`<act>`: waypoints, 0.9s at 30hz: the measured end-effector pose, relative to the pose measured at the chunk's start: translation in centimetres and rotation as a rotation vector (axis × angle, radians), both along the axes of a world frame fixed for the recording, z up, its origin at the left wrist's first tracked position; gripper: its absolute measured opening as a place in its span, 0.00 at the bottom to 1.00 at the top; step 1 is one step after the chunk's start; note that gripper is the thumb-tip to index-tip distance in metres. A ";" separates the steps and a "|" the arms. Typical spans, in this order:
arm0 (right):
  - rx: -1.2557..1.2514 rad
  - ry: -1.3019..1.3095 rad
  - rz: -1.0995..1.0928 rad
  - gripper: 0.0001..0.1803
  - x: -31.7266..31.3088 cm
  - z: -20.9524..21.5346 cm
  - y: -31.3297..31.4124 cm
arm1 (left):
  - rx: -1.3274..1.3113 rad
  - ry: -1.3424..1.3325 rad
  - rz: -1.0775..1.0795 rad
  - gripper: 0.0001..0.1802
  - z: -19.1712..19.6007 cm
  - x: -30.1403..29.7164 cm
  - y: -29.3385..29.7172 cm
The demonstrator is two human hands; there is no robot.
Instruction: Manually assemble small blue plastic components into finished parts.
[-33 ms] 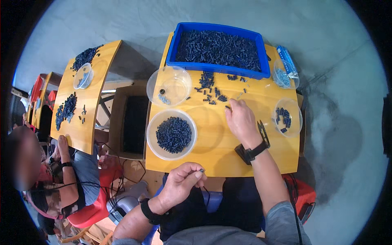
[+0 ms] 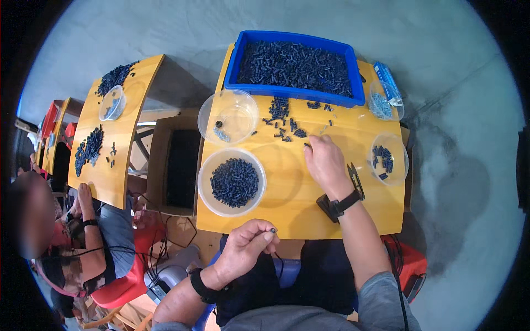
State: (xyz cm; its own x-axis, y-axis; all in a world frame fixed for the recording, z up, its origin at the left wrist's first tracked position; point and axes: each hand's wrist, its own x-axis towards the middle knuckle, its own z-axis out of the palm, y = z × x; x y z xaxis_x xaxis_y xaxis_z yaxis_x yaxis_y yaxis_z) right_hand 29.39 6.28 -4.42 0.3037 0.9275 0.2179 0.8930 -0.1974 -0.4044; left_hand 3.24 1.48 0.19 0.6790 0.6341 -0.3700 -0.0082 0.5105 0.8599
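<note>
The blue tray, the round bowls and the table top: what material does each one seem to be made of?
The blue tray looks like moulded plastic: even colour, rounded rim, slight gloss. The round bowls seem clear thin plastic, since the table shows through their walls. The table top appears to be wood or a wood-look laminate, smooth and yellow-brown; the picture does not settle which.

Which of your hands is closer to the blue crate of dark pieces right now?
Right. The right hand rests on the yellow table just below the blue crate, among loose dark pieces. The left hand is off the table's near edge.
</note>
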 end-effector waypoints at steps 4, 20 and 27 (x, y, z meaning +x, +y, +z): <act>-0.071 -0.031 0.014 0.06 0.2 -1.0 0.3 | -0.046 0.026 -0.040 0.05 -0.1 -0.1 -0.3; -0.104 1.162 0.167 0.04 -5.4 7.6 -7.6 | 0.116 -0.032 0.045 0.07 0.8 0.2 0.1; -0.078 1.083 0.436 0.05 -6.2 9.0 -8.4 | 0.156 -0.005 0.007 0.07 1.0 -0.2 -0.1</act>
